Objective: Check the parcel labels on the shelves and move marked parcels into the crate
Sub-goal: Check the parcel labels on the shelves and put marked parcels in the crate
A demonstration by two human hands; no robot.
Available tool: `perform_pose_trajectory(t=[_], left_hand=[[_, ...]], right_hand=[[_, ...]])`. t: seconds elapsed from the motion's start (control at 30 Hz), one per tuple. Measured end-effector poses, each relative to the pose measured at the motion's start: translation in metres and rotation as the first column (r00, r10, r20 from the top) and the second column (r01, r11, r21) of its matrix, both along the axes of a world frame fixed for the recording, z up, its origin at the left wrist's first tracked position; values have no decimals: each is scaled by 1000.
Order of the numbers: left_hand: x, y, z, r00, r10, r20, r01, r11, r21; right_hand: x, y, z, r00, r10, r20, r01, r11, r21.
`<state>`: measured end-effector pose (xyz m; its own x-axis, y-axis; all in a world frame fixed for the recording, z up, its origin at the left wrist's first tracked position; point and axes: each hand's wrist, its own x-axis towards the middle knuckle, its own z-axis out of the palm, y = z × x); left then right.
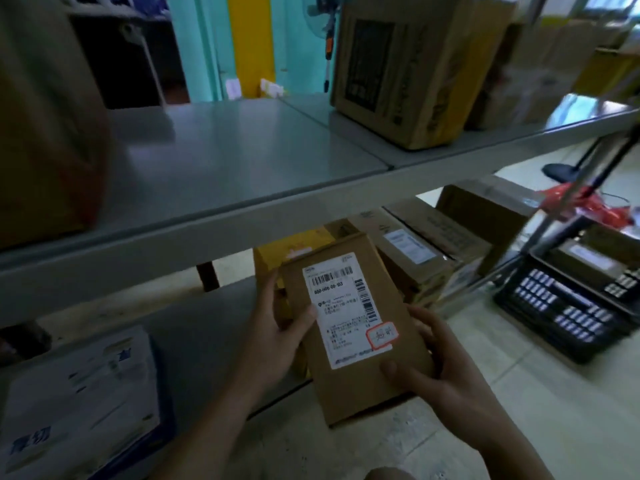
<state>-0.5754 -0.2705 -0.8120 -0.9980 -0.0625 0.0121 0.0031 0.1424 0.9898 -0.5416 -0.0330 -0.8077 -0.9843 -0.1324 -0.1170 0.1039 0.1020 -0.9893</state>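
- We had the small cardboard parcel up in both hands, held in front of the lower shelf, label face towards us.
- Our left hand gripped its left edge, thumb curled over the front beside the shipping label, fingers wrapped round the back.
- Our right hand clasped the lower right corner, thumb pressed on the front face, fingers curled round the right side.
- The white label carried barcodes and a printed number, and at its lower right sat a red-bordered sticker with handwriting too small to read.
- The black plastic crate stood on the floor to our right, well apart from the parcel, with a cardboard box already inside it.
- Behind the parcel, more cartons lay on the lower level.
- Above, the grey metal shelf carried a large brown carton at the right.
- A white and blue mailer lay on the lower shelf at the left.
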Motion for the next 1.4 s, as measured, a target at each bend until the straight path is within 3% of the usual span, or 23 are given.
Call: perform_pose_trajectory(t=[0.1,0.2,0.33,0.47,0.63,0.77,0.9,1.1,1.2,1.33,1.4], left_hand=[[-8,38,30,995,-21,96,15,998,55],[-7,70,63,979,-82,189,81,997,10],[-7,113,130,953,-174,246,157,984,87],[-3,151,197,910,-283,303,257,958,124],[13,205,278,847,-411,339,358,910,209],[23,248,323,800,-465,379,369,880,300],[21,296,363,752,-532,389,416,841,347],[0,373,407,753,-596,280,584,800,135],[-20,402,412,747,-618,244,641,767,-22],[-52,444,416,747,-635,199,660,671,-338],[-68,469,421,741,-650,165,655,648,-389]], right_hand=[[15,42,34,995,-95,35,94,995,34],[35,79,75,982,-190,20,188,979,81],[67,123,141,908,-418,-20,417,903,105],[95,153,204,785,-619,-24,617,780,100],[128,188,287,547,-837,-13,836,546,51],[145,214,333,464,-886,7,883,464,68],[152,248,361,468,-884,2,873,463,153],[138,312,400,502,-864,-31,841,480,248],[122,339,412,539,-841,-40,813,507,285],[97,372,419,569,-822,-16,778,532,333],[80,391,422,570,-821,-7,773,534,342]])
